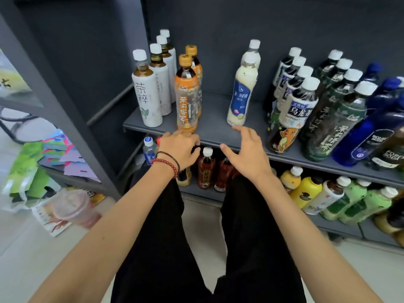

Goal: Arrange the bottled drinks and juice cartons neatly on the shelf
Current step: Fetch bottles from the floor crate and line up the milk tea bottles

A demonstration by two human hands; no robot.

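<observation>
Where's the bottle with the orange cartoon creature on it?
In the head view, the cartoon bottle stands at the front edge of the upper shelf, just right of the right hand.

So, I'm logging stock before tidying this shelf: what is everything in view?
white-label tea bottles: 4, white, upper shelf far left
orange-cap tea bottles: 2, orange, beside them
milky bottles: 2, cream, blue labels, shelf middle
oolong bottles: 4, dark, white caps, right of middle
green-label tea bottles: 4, dark, next row right
blue bottles: several, blue, far right
lower-shelf bottles: many, red, yellow, green, below
packets: several, green, pink, low left
left hand: 1, empty, at shelf edge
right hand: 1, empty, at shelf edge
</observation>
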